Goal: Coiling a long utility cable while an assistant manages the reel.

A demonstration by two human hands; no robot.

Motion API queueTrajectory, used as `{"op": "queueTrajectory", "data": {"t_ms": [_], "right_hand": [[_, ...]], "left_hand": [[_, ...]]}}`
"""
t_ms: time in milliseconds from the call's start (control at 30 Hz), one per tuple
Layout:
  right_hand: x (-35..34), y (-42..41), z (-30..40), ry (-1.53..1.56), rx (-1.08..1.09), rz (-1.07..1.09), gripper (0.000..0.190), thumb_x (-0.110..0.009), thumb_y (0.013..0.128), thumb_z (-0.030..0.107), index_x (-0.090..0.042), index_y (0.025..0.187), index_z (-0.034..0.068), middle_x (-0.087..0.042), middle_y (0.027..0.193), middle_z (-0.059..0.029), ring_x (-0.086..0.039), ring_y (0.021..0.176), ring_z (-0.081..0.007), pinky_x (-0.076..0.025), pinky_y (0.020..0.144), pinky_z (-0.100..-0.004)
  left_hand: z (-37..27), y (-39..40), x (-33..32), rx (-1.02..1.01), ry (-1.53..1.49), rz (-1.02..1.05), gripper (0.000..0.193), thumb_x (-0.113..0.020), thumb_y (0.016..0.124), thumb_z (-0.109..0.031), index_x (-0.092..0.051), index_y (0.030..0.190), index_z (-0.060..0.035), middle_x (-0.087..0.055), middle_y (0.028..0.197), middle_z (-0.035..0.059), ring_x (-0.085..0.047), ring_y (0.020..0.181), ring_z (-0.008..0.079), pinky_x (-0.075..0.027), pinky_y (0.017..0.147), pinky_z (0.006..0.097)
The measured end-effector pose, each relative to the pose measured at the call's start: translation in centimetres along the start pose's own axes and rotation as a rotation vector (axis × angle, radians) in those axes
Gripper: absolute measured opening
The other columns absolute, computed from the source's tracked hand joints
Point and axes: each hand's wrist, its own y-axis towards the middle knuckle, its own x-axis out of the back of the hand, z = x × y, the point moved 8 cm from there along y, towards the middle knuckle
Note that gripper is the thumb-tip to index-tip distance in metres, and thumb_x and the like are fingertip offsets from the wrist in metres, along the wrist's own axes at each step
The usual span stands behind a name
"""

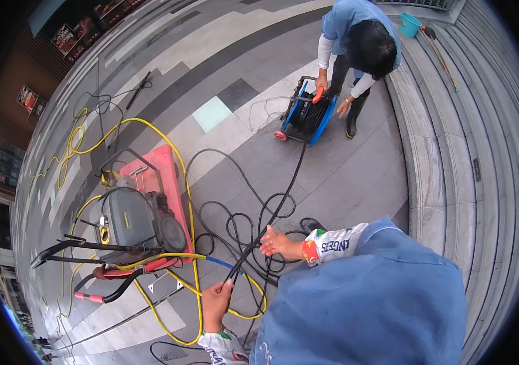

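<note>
My left hand (216, 301) is closed around several strands of black cable (241, 260), which run up and to the right from it. My right hand (281, 243) is beside the same strands, fingers extended; whether it touches them I cannot tell. Loose black loops (236, 223) lie tangled on the paving below and beyond my hands. One line leads up to a blue-sided reel (312, 112) wound with black cable. A co-worker (364, 36) bends over that reel, one hand at its orange handle (318, 95) and the other beside it.
To the left, a grey pressure washer (127, 216) stands by a pink platform cart (150, 169). Yellow hose (168, 141) loops around them across the paving. Stone steps (442, 169) rise on the right, with a turquoise bucket (410, 25) at the top. A spray lance (138, 90) lies farther off.
</note>
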Motion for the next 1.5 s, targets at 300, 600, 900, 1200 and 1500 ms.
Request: {"op": "queueTrajectory", "data": {"t_ms": [300, 600, 900, 1200, 1500], "right_hand": [[-16.1, -12.7, 2.1, -1.042, 0.831, 0.567, 0.072, -0.065, 0.084, 0.018, -0.023, 0.141, 0.003, -0.039, 0.137, -0.0166, -0.036, 0.13, -0.0269, -0.031, 0.102, -0.0392], [-19.2, -15.6, 3.7, -0.84, 0.852, 0.566, 0.028, -0.041, 0.098, 0.022, -0.05, 0.114, 0.001, -0.057, 0.104, -0.0062, -0.056, 0.091, -0.0129, -0.044, 0.081, -0.027], [-12.9, -19.8, 15.2, -0.394, 0.856, 0.293, 0.029, -0.049, 0.095, 0.031, -0.053, 0.079, 0.007, -0.056, 0.07, -0.0025, -0.055, 0.063, -0.0093, -0.045, 0.057, -0.0221], [-10.9, -12.1, 16.6, -0.457, 0.744, 0.218, 0.035, -0.054, 0.092, 0.036, -0.059, 0.088, 0.001, -0.062, 0.07, -0.0074, -0.062, 0.059, -0.0156, -0.051, 0.054, -0.0257], [-8.5, -6.9, 3.4, -0.504, 0.388, 0.531, 0.049, -0.041, 0.095, 0.037, -0.039, 0.128, 0.001, -0.049, 0.123, -0.0131, -0.054, 0.107, -0.0226, -0.044, 0.088, -0.0349]], "left_hand": [[-10.0, 3.0, -1.0, -0.331, -0.159, -0.035, 0.041, -0.06, 0.083, -0.038, -0.066, 0.078, 0.0021, -0.058, 0.06, 0.0052, -0.051, 0.05, 0.0142, -0.041, 0.047, 0.0285], [-9.4, 6.7, -7.0, -0.337, -0.408, 0.281, 0.029, -0.057, 0.087, -0.026, -0.064, 0.079, 0.0008, -0.06, 0.067, 0.0072, -0.05, 0.05, 0.0134, -0.04, 0.044, 0.0289], [0.5, 1.4, -14.0, -0.29, -0.13, 0.842, 0.09, -0.011, 0.087, -0.07, -0.065, 0.098, 0.0008, -0.066, 0.076, 0.0111, -0.06, 0.083, 0.0194, -0.037, 0.093, 0.0343], [10.0, 0.4, -4.1, -0.177, -0.333, 0.035, 0.066, -0.042, 0.088, -0.062, -0.06, 0.061, -0.0049, -0.045, 0.051, -0.0006, -0.039, 0.048, 0.0099, -0.03, 0.047, 0.0254], [-0.5, 1.9, -6.9, -0.159, -0.363, 0.1, 0.031, -0.059, 0.083, -0.031, -0.064, 0.073, -0.003, -0.05, 0.053, 0.001, -0.038, 0.039, 0.0098, -0.028, 0.036, 0.0285]]}}
